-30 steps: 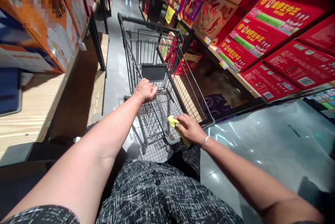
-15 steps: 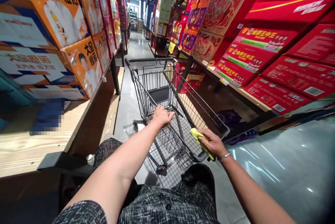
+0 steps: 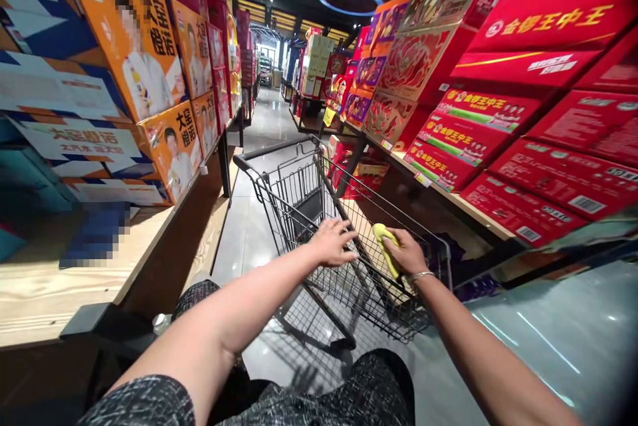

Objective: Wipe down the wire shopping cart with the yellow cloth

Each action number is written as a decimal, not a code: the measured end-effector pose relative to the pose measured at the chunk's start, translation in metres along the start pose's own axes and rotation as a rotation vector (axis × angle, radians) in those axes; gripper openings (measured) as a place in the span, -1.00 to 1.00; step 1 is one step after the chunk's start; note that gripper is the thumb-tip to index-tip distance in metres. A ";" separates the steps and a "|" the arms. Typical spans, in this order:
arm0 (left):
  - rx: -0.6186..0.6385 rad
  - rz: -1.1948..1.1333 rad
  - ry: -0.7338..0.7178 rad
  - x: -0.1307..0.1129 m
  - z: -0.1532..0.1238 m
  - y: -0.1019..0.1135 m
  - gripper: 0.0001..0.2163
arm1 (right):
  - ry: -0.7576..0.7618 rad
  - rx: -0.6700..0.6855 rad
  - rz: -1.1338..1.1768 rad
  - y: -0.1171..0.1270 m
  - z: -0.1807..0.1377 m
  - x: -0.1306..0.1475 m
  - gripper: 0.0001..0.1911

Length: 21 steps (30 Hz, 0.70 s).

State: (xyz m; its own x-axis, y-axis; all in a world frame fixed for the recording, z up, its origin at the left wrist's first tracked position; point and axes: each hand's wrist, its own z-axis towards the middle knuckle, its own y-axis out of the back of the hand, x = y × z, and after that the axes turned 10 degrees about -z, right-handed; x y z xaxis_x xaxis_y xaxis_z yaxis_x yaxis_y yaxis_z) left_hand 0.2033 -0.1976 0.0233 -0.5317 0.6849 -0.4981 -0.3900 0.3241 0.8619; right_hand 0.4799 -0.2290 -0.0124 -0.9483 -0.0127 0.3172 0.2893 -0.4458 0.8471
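Observation:
A dark wire shopping cart (image 3: 279, 207) stands in front of my knees, its handle end pointing away down the aisle to the upper left. Over the cart's near side rail hovers my left hand (image 3: 333, 242), fingers spread and holding nothing; whether it touches the rail I cannot tell. My right hand (image 3: 407, 254) grips a yellow-green cloth (image 3: 385, 246) above the basket's front part, near the wire side. A bracelet sits on the right wrist. Below the basket, a caster wheel (image 3: 343, 344) shows close to my knees.
Orange drink cartons (image 3: 164, 153) are stacked on a wooden shelf (image 3: 30, 286) at left. Red gift boxes (image 3: 518, 107) fill the right shelf, whose lower board is close beside the cart. A tiled aisle (image 3: 272, 107) runs ahead between the shelves.
My left hand has let go of the cart rail and opened. The cart has turned somewhat, its front end shifting right. My right hand with the cloth has moved slightly up.

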 end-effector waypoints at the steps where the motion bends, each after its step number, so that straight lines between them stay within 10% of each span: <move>1: -0.052 0.052 0.042 0.012 -0.004 0.016 -0.35 | 0.019 0.001 0.037 -0.007 0.001 0.022 -0.59; 9: -0.373 0.444 0.443 0.135 -0.075 0.152 -0.49 | 0.018 -0.100 -0.097 -0.051 -0.027 0.118 -0.66; 13: -0.406 0.505 0.401 0.147 -0.108 0.143 -0.51 | 0.052 -0.129 -0.171 -0.048 -0.037 0.108 -0.65; 21: -0.575 0.473 0.253 0.084 -0.161 0.094 -0.58 | 0.010 -0.078 -0.161 -0.024 -0.044 0.072 -0.63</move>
State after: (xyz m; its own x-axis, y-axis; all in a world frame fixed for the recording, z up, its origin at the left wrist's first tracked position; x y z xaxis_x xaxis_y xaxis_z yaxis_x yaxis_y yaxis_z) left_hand 0.0011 -0.2151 0.0472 -0.8666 0.4738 -0.1569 -0.3707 -0.4005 0.8380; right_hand 0.3991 -0.2588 -0.0287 -0.9830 0.0554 0.1752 0.1229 -0.5108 0.8508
